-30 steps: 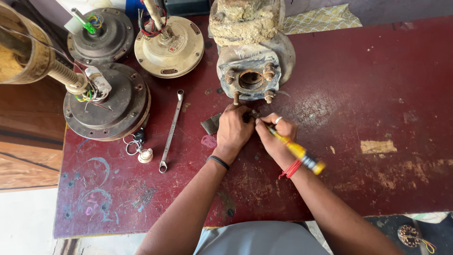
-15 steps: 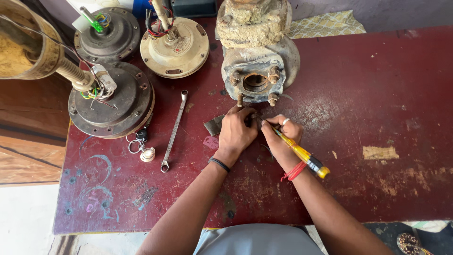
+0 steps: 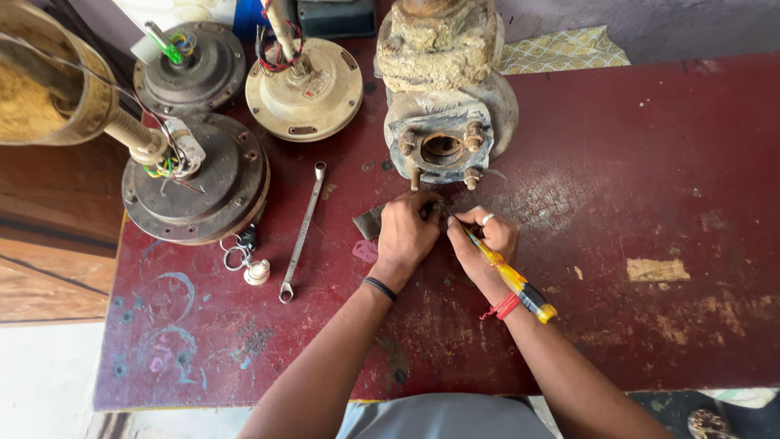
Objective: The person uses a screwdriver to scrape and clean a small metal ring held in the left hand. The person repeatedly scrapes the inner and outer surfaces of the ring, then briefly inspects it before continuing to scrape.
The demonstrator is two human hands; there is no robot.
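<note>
My left hand [image 3: 408, 232] presses down on a small dark flat piece [image 3: 370, 221] lying on the dark red table [image 3: 634, 171]. Beside it, my right hand [image 3: 486, 237] grips a yellow-handled screwdriver [image 3: 512, 278] whose tip points at the spot under my left fingers. Both hands sit just in front of a rusty grey pump housing [image 3: 445, 122] with a square flange and studs. The piece is mostly hidden under my left hand.
A long spanner [image 3: 301, 233] lies left of my hands. Three round fan motors stand at the back left: a dark one [image 3: 199, 187], another dark one [image 3: 191, 69], a cream one [image 3: 305, 85]. Keys [image 3: 244, 260] lie near the table's left edge.
Both hands stay on the small piece with the screwdriver tip against it; the view has shifted slightly, little else differs.
</note>
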